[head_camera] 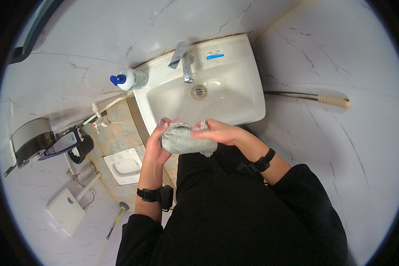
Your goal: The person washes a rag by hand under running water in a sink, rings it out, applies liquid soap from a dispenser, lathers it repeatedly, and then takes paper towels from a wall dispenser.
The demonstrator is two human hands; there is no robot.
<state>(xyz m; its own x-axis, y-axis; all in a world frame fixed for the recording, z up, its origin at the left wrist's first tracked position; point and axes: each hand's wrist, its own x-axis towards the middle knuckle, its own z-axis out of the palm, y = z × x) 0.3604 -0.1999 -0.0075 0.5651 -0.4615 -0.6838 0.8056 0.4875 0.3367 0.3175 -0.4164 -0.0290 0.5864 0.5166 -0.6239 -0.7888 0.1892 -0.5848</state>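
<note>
A grey-green cloth [186, 141], bunched up, is held between both hands at the front edge of a white ceramic washbasin [232, 103]. My left hand [158, 143] grips its left end, with some fabric up by the fingertips. My right hand [216, 132] holds the right part, thumb lying across the cloth and a fold rising near the fingers. Behind the hands are the round drain [199, 92] and a chrome mixer tap [186, 65]; no water stream can be made out. A white pump bottle [133, 79] with a blue head stands on the basin's left corner.
Right of the basin, a long handle [334, 100] with a beige grip leans out. At left are a wall tap [101, 122], a squat toilet [123, 166], a wall-mounted paper holder [33, 139], a white cistern [66, 212] and a long-handled brush [118, 219].
</note>
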